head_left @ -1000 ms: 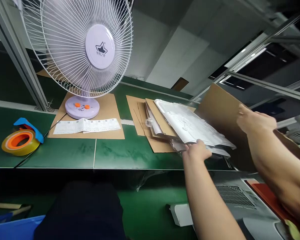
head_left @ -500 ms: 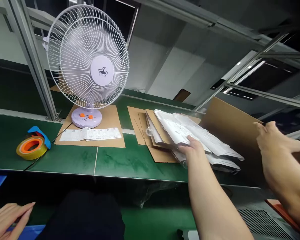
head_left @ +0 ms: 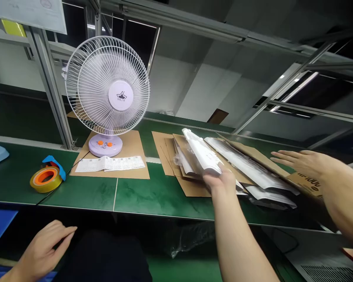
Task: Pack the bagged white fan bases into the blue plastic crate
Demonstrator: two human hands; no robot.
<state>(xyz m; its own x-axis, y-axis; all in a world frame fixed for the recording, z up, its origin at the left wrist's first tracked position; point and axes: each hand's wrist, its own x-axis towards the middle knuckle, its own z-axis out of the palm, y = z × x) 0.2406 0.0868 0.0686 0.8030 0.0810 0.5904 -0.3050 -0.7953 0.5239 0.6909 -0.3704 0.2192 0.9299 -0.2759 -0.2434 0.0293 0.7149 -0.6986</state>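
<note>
My right hand (head_left: 222, 182) grips the near end of a long white folded packet (head_left: 198, 150), thumb on the left side. The packet's near end is raised above flat brown cardboard (head_left: 191, 188). Just right of it lie more white printed packets (head_left: 250, 164), some in clear plastic. My left hand (head_left: 48, 246) hovers low at the left, below the bench edge. Its fingers are curled, with thumb and index tips together and nothing visible between them. Farther right, a co-worker's hand (head_left: 308, 164) is over a large cardboard sheet (head_left: 253, 154) with printing on it.
A lilac table fan (head_left: 105, 147) stands on cardboard, a printed leaflet (head_left: 110, 163) before it. Left of that are yellow tape (head_left: 45, 180) with a blue piece and a black cord. Metal posts (head_left: 51, 90) rise behind the green bench (head_left: 161, 203). Clear plastic hangs below its edge.
My right hand has lifted and separated the packet leftward from the others. The large cardboard sheet has tipped down from upright, under the co-worker's hand. My left hand has moved right and up in view.
</note>
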